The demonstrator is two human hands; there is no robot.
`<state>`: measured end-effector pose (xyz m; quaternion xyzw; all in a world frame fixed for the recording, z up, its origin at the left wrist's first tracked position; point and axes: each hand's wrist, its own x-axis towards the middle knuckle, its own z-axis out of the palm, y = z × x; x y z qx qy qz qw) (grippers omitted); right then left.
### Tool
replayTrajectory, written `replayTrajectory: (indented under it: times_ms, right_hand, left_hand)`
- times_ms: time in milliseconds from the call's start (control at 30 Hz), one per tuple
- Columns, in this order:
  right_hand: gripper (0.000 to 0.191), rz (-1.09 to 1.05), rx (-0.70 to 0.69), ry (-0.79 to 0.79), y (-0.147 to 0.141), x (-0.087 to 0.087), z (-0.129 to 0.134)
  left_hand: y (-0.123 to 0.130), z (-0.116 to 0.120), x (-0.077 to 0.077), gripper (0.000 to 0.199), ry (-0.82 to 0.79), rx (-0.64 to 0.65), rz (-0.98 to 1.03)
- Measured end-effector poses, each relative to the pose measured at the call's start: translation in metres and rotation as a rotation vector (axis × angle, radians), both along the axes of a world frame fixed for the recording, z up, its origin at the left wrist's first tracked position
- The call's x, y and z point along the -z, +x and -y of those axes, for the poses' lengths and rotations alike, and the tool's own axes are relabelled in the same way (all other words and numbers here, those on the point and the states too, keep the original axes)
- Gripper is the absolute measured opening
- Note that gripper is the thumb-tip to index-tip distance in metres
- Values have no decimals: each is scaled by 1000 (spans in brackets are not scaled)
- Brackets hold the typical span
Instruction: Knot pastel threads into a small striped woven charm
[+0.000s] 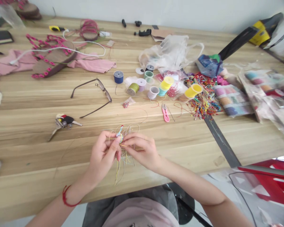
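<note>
My left hand (103,154) and my right hand (139,149) meet just above the wooden table (38,157). Between their fingertips is a small knotted thread piece (120,135) in blue, red and yellow. Both hands pinch it. Thin loose threads (125,127) loop above it, and yellow-green strands (119,171) hang below it onto the table. A red cord bracelet (67,197) circles my left wrist. The fingers partly hide the knotted piece.
Glasses (92,97), a key bunch (65,121), pink snips (165,113), thread spools (153,85), a tangle of coloured threads (203,97), a plastic bag (170,52) and pink-beaded sandals (52,56) lie on the table. A metal ruler (221,142) lies at the right.
</note>
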<state>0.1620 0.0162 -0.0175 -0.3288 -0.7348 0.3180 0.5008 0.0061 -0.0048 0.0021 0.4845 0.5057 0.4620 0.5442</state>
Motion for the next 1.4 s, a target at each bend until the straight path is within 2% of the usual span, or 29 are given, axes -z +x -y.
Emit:
replayTrajectory:
  times_ms: [267, 500, 633, 967, 1133, 1400]
  right_hand:
    - [11, -11, 9, 19, -2, 0, 0]
    - [12, -79, 20, -132, -5, 0, -1]
    - [10, -98, -3, -147, -4, 0, -2]
    - [16, -89, 5, -89, -2, -4, -2]
    - [35, -32, 90, -85, 0, -9, -3]
    - [26, -46, 97, -35, 3, -7, -5]
  left_hand:
    - [2, -3, 2, 14, 5, 1, 45]
    - [1, -3, 3, 15, 9, 4, 49]
    - [0, -3, 4, 15, 10, -1, 37]
    - [-1, -3, 5, 14, 28, 0, 38]
    - [0, -2, 4, 14, 53, -17, 36]
    - [1, -3, 4, 14, 72, -3, 52]
